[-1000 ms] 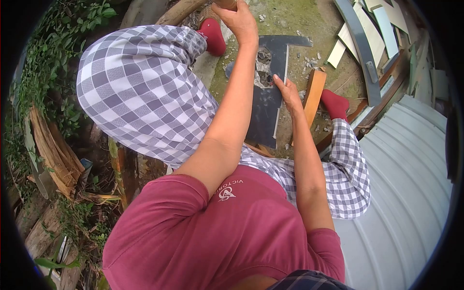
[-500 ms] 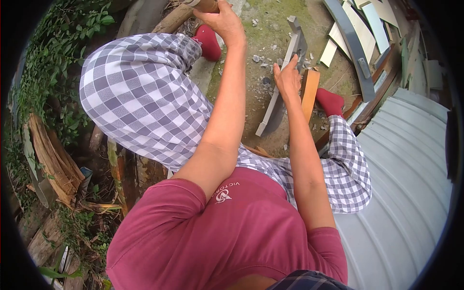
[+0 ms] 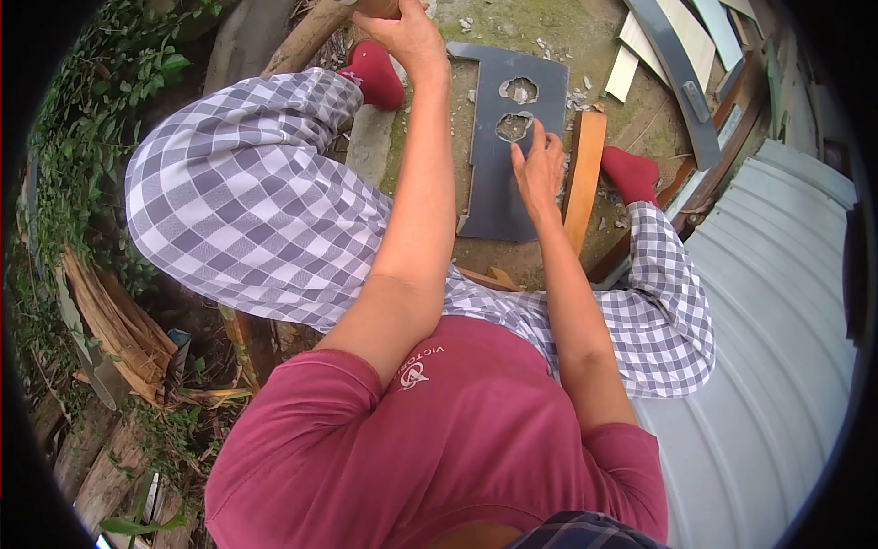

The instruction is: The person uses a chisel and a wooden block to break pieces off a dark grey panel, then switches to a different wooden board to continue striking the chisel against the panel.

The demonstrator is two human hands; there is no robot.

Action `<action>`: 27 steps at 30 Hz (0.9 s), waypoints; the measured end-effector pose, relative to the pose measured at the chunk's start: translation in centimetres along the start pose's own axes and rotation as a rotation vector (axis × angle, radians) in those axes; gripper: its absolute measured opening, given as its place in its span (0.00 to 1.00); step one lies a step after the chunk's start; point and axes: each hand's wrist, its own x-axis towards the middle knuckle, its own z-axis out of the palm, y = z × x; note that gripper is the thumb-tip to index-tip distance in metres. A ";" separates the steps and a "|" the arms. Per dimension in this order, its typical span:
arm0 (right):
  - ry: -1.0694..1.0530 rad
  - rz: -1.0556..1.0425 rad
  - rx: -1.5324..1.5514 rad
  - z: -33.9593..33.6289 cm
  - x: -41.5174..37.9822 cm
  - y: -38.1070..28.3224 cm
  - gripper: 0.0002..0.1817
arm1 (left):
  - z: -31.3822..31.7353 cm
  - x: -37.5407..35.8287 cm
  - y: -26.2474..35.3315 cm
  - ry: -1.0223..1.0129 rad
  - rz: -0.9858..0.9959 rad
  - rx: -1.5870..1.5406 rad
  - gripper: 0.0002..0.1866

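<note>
My left hand (image 3: 402,41) is at the top edge of the view, its fingers wrapped round a brown, rounded wooden-looking piece (image 3: 377,9) with a pale end. Most of that piece is cut off by the frame. In front of me a dark grey panel (image 3: 494,188) lies face up on the ground, with two ragged holes broken through it and a notched left edge. My right hand (image 3: 541,174) is over the panel's right side, thumb and fingers stretched apart, fingertips right by the lower hole (image 3: 514,126).
A curved orange-brown wooden strip (image 3: 583,178) lies right of the panel, beside my foot in a red sock (image 3: 631,174). Pale and grey boards (image 3: 677,73) are piled at the upper right. Ribbed metal sheeting (image 3: 750,348) covers the right. Split wood (image 3: 114,329) and leafy plants lie left.
The panel was tilted up on its edge by my right hand and now shows its broad face. My right hand has come slightly lower; my left hand has shifted a little up and left.
</note>
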 end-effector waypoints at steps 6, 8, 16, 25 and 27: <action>0.325 0.416 -0.059 -1.9 0.2 7.8 0.43 | 2.1 -5.7 -2.8 -0.364 -0.179 -0.128 0.24; 0.189 0.438 -0.091 -2.2 -0.3 7.0 0.46 | 2.8 -7.9 -4.0 -0.428 -0.124 -0.065 0.23; 0.179 0.604 -0.087 0.0 -3.4 8.8 0.44 | 4.1 -13.6 -2.7 -0.688 -0.062 0.051 0.19; -0.003 0.676 -0.063 0.4 -3.5 11.2 0.46 | 6.6 -17.8 -6.0 -0.883 0.103 0.112 0.21; -0.008 0.662 -0.065 0.4 -3.6 11.3 0.46 | 6.6 -17.7 -5.8 -0.873 0.092 0.110 0.21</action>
